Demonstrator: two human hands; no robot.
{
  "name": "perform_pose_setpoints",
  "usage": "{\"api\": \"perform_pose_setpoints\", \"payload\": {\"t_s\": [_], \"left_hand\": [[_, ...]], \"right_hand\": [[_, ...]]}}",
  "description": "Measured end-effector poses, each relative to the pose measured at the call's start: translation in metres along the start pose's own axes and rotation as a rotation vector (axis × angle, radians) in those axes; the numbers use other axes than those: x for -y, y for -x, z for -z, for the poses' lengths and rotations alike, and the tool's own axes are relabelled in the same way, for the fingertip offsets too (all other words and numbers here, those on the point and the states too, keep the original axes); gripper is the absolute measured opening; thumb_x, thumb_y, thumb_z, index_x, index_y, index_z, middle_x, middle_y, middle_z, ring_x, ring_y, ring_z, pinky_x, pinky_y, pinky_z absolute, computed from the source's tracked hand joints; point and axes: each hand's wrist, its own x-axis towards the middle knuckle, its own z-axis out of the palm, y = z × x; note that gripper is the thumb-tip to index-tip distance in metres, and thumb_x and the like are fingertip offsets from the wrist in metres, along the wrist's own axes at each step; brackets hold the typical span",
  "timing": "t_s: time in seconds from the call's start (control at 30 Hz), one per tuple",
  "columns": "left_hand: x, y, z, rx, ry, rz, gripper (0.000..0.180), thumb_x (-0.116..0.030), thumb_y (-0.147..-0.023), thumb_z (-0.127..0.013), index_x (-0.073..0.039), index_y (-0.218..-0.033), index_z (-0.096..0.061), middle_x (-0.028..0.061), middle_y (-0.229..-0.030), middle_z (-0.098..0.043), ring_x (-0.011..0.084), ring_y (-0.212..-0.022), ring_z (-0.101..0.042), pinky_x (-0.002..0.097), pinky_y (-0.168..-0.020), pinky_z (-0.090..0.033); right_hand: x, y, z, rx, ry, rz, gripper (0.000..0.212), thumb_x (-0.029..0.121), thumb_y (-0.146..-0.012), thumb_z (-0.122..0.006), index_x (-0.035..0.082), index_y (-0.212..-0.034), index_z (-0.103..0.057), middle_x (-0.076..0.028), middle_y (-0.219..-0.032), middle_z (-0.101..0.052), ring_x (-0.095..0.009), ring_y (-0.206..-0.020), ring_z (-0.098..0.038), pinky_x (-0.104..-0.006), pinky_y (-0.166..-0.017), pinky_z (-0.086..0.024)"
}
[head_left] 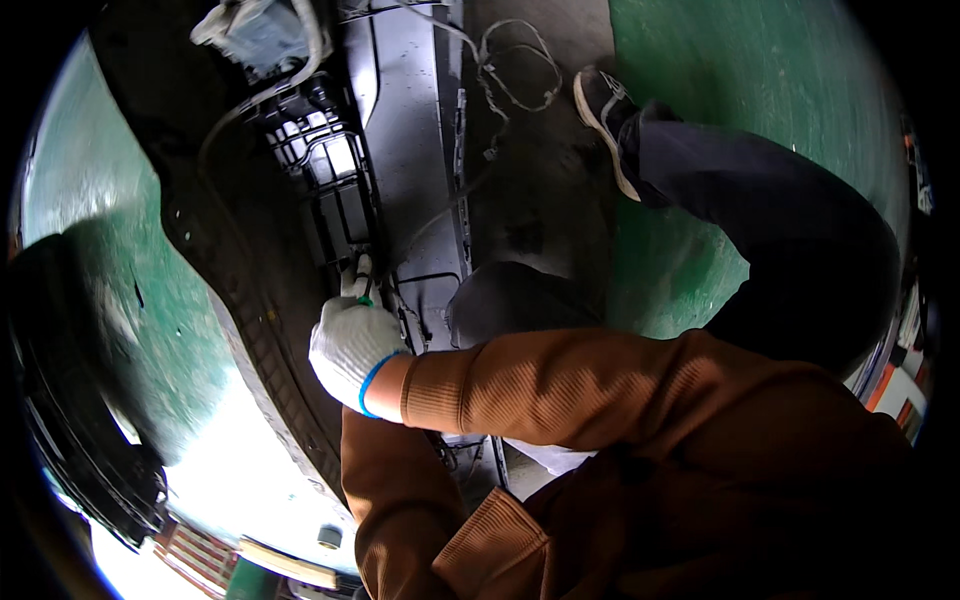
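Observation:
My right hand [355, 345], in a white knit glove with a blue cuff, reaches across from the right. Its fingers are closed around a slim dark tool with a green part [366, 300], whose kind I cannot make out. That hand is over the ribbed black plastic frame [345, 210] inside a long dark vehicle panel [250, 290]. Pale gloved fingertips [358, 270] touch the frame just ahead; whose hand they belong to is unclear. My left sleeve [400, 490] rises from below, and my left hand is mostly or wholly hidden beneath the right.
A looped grey cable [520, 75] lies on the dark mat [545, 215] at the upper right. Clear plastic wrapping [262, 35] sits at the panel's far end. My leg and shoe [608, 120] are on the right. Another black curved part [75, 400] lies on the green floor [185, 330] at left.

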Motion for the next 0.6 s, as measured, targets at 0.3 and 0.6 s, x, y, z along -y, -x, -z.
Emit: {"api": "perform_pose_setpoints", "payload": {"t_s": [0.3, 0.6], "left_hand": [[-0.012, 0.009, 0.002, -0.023, 0.006, 0.087, 0.043, -0.037, -0.107, -0.057, -0.004, -0.135, -0.062, 0.0133, -0.113, -0.066, 0.0273, -0.101, -0.061, 0.0368, -0.085, -0.051], [-0.034, -0.002, -0.029, 0.035, -0.022, 0.093, 0.038, -0.035, -0.107, -0.06, -0.006, -0.132, -0.064, 0.0089, -0.106, -0.069, 0.0224, -0.092, -0.064, 0.035, -0.078, -0.053]], "right_hand": [[-0.018, 0.005, -0.006, 0.016, -0.202, 0.073, 0.028, 0.02, -0.089, -0.065, 0.003, -0.104, -0.081, -0.022, -0.103, -0.073, -0.033, -0.084, -0.073, -0.0477, -0.056, -0.053], [-0.087, 0.027, 0.007, -0.046, -0.586, -0.192, 0.045, 0.013, -0.087, -0.065, -0.003, -0.128, -0.057, -0.025, -0.116, -0.064, -0.038, -0.088, -0.072, -0.0477, -0.073, -0.06]]}}
